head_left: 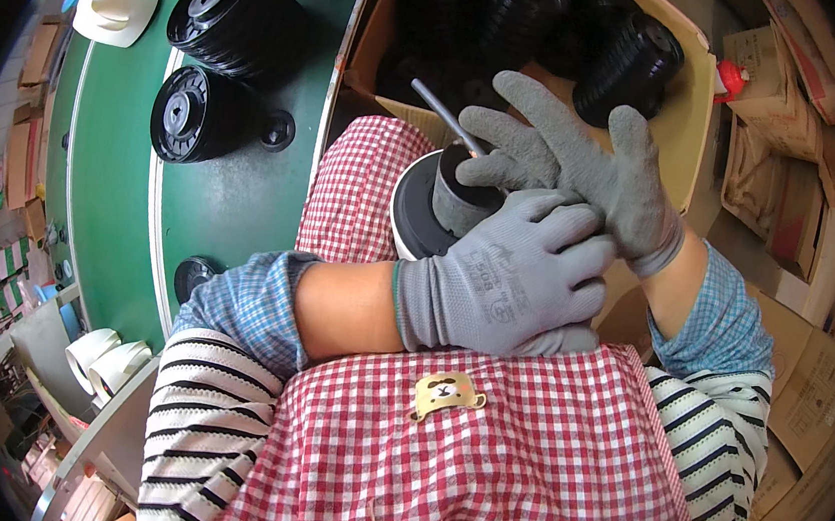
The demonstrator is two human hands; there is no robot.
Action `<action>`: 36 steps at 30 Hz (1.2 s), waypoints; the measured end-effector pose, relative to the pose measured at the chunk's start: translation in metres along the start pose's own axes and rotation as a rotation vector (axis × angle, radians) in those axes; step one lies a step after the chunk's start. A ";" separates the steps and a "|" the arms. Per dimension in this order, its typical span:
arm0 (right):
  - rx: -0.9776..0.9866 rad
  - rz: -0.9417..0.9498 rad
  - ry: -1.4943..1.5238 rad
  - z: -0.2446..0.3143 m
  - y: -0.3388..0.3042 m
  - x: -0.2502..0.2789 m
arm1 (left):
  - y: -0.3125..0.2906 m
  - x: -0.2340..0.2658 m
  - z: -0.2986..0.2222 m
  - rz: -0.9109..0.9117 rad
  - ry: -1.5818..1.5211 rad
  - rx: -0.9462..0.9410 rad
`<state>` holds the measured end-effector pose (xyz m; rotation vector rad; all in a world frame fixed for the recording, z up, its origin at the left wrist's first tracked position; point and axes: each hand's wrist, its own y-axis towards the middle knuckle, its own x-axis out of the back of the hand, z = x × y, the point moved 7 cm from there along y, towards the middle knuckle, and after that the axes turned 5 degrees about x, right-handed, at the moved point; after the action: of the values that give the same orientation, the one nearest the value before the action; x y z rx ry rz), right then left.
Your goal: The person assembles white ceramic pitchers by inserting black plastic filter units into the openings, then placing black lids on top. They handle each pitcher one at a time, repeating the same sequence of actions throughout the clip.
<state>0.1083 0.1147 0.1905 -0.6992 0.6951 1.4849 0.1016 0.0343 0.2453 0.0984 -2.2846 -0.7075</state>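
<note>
Both my hands wear grey work gloves and meet over my lap. My left hand (511, 280) lies back up, its fingers curled in beside the heel of the right glove; what they hold, if anything, is hidden. Above it, my right hand (587, 166) is open with fingers and thumb spread, overlapped along its lower edge by the left. Beside them sits a round black piece with a white rim (405, 204), a dark short tube (454, 199) standing up from it. A thin grey metal rod (442, 112) slants down behind the right fingertips to the tube.
On the green table (106, 210) at left stand stacks of black round parts (185, 113), with white plastic pieces (115, 12) at the far left. An open cardboard box (694, 106) ahead holds more black stacks (632, 65). Cartons (811, 399) crowd the right side.
</note>
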 end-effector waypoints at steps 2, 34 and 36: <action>0.130 0.075 -0.362 0.015 0.020 0.022 | -0.004 -0.015 0.009 0.129 -0.038 0.078; 0.294 -1.120 -0.727 0.049 -0.032 0.132 | -0.174 -0.022 0.044 0.500 0.384 -0.093; 0.223 -1.115 -0.809 0.045 -0.023 0.130 | -0.148 0.013 0.046 0.541 0.595 0.045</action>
<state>0.1274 0.2320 0.1170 -0.1696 -0.1865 0.5199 0.0417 -0.0730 0.1506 -0.2511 -1.6433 -0.2857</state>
